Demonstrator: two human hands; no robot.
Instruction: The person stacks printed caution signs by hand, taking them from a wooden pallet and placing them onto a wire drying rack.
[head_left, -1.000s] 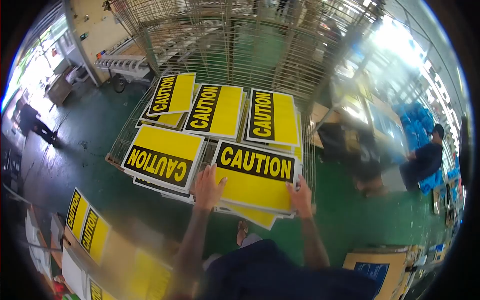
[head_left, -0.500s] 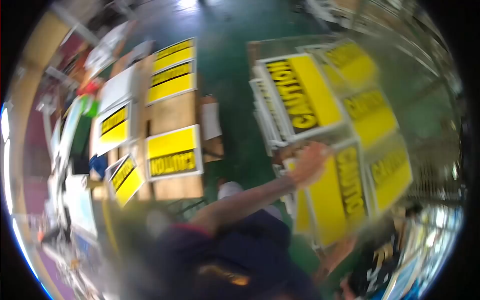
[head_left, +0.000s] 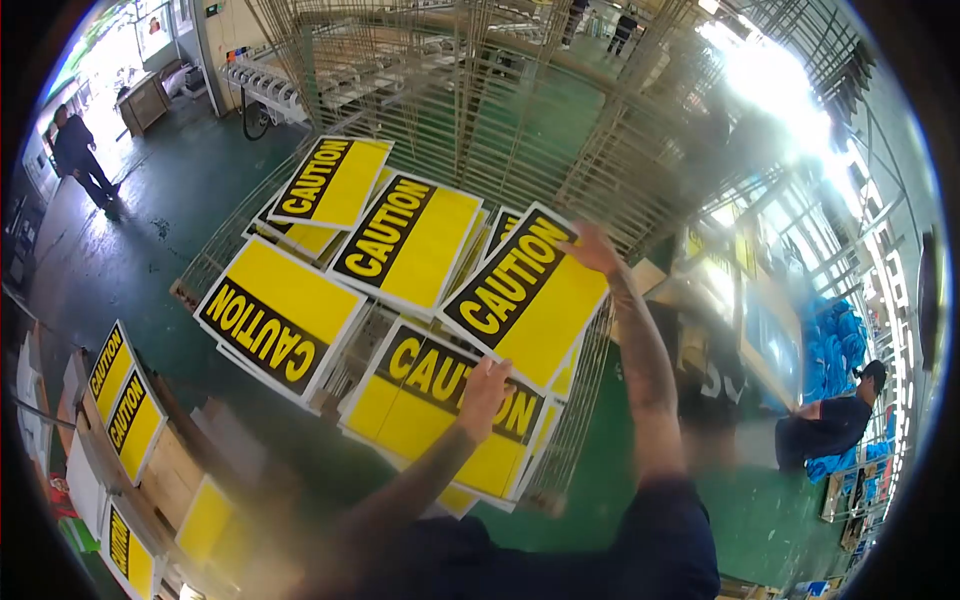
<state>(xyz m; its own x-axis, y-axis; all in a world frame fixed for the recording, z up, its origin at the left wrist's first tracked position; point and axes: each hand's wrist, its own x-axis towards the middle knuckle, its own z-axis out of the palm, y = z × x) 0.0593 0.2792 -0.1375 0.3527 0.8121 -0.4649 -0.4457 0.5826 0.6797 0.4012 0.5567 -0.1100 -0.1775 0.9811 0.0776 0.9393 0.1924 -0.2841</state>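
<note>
Wire rack: L hand, R hand now at angled sign.

The caution sign, a flat rectangle, yellow with a black band of yellow capitals and a white border, is turned aslant, one corner in the right hand, its near edge at the left hand's fingertips. It overlaps the creased sign lying nearer the body. Matching signs lie in overlapping stacks on the wire rack: the middle sign, far-left sign and near-left sign, its lettering inverted.
</note>
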